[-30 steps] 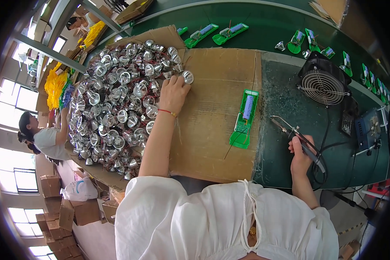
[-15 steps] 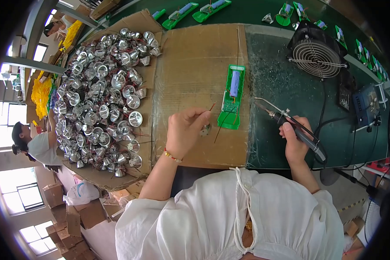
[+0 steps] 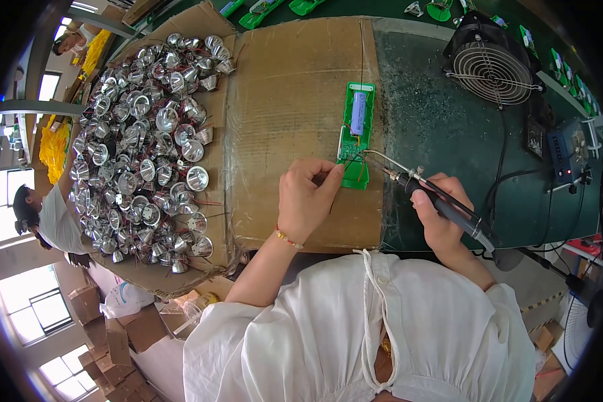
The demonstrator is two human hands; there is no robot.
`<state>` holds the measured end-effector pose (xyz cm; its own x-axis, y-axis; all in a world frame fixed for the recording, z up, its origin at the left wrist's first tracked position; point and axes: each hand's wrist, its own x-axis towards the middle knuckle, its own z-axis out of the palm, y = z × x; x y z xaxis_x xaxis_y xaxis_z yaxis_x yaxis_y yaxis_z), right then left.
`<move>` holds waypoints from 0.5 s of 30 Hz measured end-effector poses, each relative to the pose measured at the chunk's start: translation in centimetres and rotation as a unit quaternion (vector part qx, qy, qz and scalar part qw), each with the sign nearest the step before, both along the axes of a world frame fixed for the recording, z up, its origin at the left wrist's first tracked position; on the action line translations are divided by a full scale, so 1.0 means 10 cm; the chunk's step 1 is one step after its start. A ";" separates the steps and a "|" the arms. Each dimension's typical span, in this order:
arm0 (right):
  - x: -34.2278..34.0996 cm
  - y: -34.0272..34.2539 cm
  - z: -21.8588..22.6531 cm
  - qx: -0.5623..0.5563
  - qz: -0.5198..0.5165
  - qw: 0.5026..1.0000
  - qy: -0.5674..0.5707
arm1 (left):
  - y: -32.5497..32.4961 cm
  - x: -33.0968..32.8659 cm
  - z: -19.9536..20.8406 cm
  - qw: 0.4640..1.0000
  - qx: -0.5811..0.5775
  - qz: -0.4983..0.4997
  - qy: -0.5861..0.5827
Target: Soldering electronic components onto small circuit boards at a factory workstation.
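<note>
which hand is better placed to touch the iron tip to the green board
Right. The right hand holds the soldering iron, tip beside the green board; the left hand pinches wires.

I see a dark green workbench [image 3: 442, 127] with a flat sheet of brown cardboard [image 3: 295, 100] spread over its left part. A long green circuit board with a blue cylindrical cell [image 3: 355, 134] lies at the cardboard's right edge. A heap of shiny silver reflector cups [image 3: 141, 141] covers the left side. A black round wire-grilled fan [image 3: 492, 63] stands at the far right.
</note>
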<state>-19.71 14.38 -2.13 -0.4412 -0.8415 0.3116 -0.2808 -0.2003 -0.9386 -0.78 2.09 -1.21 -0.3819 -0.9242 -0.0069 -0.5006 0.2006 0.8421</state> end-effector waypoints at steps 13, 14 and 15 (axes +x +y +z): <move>0.09 -0.01 -0.01 0.024 -0.022 0.999 -0.035 | 0.00 0.00 -0.01 0.999 0.039 0.004 0.013; 0.10 -0.01 -0.02 0.019 -0.030 0.999 -0.041 | -0.01 0.00 -0.02 0.999 0.040 0.003 0.016; 0.10 0.00 -0.02 0.016 -0.036 0.998 -0.055 | -0.01 0.00 -0.02 0.999 0.041 0.005 0.017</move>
<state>-18.76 14.38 -2.35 -0.5314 -0.8149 0.2313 -0.1883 -0.1526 -0.9702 -0.77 1.99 -1.37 -0.3744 -0.9245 -0.0710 -0.4736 0.1248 0.8719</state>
